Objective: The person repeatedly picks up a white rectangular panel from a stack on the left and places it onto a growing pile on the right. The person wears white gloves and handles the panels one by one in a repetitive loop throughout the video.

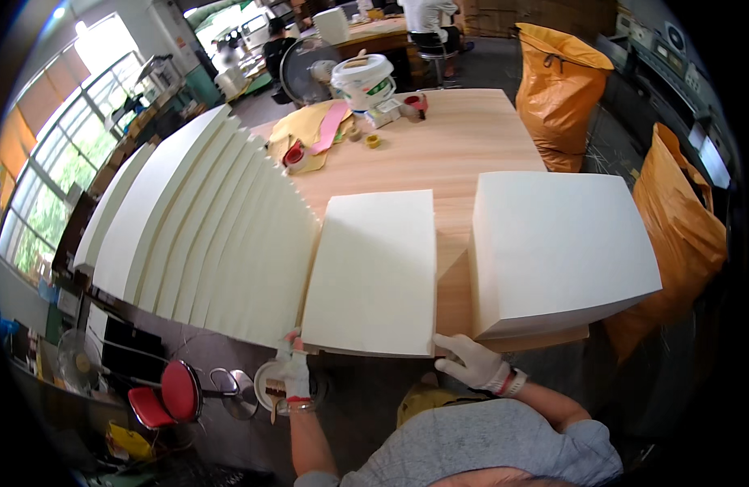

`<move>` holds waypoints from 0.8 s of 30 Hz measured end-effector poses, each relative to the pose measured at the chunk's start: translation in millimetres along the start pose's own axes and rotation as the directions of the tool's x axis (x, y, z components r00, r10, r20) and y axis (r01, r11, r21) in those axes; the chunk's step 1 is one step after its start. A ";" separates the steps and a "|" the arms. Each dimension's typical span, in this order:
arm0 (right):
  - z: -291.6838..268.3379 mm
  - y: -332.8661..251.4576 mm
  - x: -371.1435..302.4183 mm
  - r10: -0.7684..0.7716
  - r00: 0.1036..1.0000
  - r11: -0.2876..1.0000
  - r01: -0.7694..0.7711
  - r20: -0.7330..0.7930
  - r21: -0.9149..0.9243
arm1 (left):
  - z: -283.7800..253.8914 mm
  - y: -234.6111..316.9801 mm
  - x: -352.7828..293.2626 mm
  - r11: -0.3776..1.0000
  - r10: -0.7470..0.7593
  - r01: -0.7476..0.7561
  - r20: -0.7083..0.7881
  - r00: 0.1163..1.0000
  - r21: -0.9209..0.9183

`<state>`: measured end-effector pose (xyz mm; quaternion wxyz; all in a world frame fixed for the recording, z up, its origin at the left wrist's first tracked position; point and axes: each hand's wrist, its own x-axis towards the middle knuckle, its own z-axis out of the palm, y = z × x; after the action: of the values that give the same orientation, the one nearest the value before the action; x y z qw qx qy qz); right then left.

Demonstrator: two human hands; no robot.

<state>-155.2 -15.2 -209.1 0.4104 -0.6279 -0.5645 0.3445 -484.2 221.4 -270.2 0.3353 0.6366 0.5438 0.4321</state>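
A stack of white paper sheets (373, 276) lies on the wooden table between two other paper piles. My left hand (295, 369), in a white glove, reaches up to its near left corner with the fingers stretched out. At the near right corner, my gloved right hand (474, 362) touches the edge with extended fingertips, its fingers apart. To the left, several thick blocks of paper (204, 219) lean in a stepped, overlapping row. On the right stands a tall squared paper pile (565, 243). Below my left hand, a brush (274, 395) rests at a round white bucket (262, 380), partly hidden.
On the wooden table (439, 138), a lidded white tub (363, 81), tape rolls (295, 157) and coloured paper scraps (305, 126) sit at the back. Orange sacks (559, 97) stand to the right. A red stool (181, 391) is at lower left. People sit far back.
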 end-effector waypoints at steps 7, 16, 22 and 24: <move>-170.9 -25.0 -122.1 -0.483 0.740 0.764 0.617 -0.468 0.188 | 34.5 66.4 -16.8 0.933 0.351 -0.358 -0.141 0.926 -0.025; -296.1 36.3 -202.5 -0.021 0.418 0.850 -0.470 -0.908 -0.236 | 188.9 353.2 -109.8 0.347 0.910 -0.816 0.375 0.174 -0.463; -318.6 18.1 -174.7 -0.567 0.346 0.746 -0.168 -0.747 -0.644 | 292.0 436.4 -167.8 0.316 0.720 -0.768 0.668 -0.189 -0.558; -321.2 -11.1 -159.3 -0.661 0.439 0.621 -0.135 -0.608 -0.772 | 319.7 443.5 -165.6 0.337 0.595 -0.800 0.771 -0.228 -0.496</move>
<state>107.9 -213.5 -67.2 0.3995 -0.7068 -0.4652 -0.3528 -19.1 -9.0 -31.7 0.1936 0.9648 -0.1674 0.0605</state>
